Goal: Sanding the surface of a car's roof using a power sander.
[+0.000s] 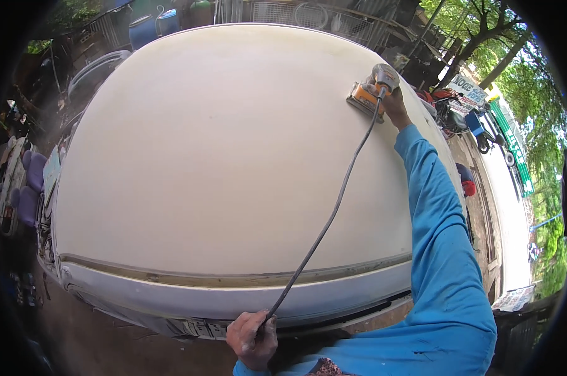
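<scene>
A large cream-coloured vehicle roof (227, 150) fills the middle of the head view. At its far right, my right hand (395, 108) grips an orange and grey electric sander (366, 96) whose base rests on the roof; the sander hides part of my fingers. A dark power cord (335, 210) runs from the tool across the roof toward me. Near the close edge, my left hand (252, 340) is closed around this cord, off the roof. My right arm, in a blue sleeve, stretches along the roof's right side.
A groove (189, 277) runs along the roof's near side. Blue barrels (143, 31) and metal racks (289, 14) stand beyond the far edge. On the right are a motorcycle (449, 113), signs and trees. Purple seats (29, 199) sit at the left.
</scene>
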Action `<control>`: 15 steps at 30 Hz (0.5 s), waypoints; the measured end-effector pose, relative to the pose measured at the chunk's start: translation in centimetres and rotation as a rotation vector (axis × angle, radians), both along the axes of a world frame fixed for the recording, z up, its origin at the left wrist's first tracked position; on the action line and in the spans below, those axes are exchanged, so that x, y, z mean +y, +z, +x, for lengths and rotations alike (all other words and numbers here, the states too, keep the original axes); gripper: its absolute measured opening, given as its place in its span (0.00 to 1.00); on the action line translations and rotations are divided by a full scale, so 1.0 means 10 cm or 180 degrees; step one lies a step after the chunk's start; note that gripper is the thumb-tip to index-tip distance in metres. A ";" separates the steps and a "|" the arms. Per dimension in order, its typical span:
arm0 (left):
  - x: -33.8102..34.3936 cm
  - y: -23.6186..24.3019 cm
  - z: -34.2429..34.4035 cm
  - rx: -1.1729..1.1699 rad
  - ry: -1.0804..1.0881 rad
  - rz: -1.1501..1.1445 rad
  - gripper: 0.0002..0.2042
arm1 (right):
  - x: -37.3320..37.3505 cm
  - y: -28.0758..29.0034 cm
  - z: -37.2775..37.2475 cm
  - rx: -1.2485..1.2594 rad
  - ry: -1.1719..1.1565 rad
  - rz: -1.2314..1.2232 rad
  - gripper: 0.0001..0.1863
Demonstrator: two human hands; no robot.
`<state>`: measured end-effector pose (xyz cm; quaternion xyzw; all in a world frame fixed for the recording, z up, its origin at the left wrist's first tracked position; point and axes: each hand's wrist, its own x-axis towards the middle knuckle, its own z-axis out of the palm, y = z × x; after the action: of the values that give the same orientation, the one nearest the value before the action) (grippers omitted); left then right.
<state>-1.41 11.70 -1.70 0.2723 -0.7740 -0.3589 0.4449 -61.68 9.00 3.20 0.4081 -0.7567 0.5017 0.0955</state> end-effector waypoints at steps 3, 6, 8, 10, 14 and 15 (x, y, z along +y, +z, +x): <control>0.04 -0.03 -0.04 0.0115 -0.0080 -0.0038 0.13 | 0.73 -0.06 -0.02 -0.0578 -0.0283 -0.0045 0.19; 0.04 -0.08 -0.03 0.0181 -0.0103 -0.0089 0.13 | 1.49 -0.17 0.09 -0.0599 -0.0473 -0.0062 0.24; 0.02 -0.11 0.00 0.0205 -0.0108 -0.0093 0.13 | 1.89 -0.24 0.19 -0.0644 -0.0835 -0.0266 0.29; -0.03 -0.12 0.03 0.0191 -0.0088 -0.0429 0.13 | 2.16 -0.27 0.29 -0.0689 -0.0813 -0.0259 0.31; -0.13 -0.13 0.15 0.0155 -0.0009 -0.0460 0.13 | 2.16 -0.26 0.47 -0.0817 -0.0863 -0.0331 0.33; -0.16 -0.13 0.19 0.0161 0.0134 -0.0459 0.12 | 2.02 -0.23 0.49 -0.0923 -0.0725 -0.0395 0.33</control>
<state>0.48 10.06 -3.04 0.2466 -0.7805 -0.2996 0.4901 -56.77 29.15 0.88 0.2366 -0.7715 0.5869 0.0665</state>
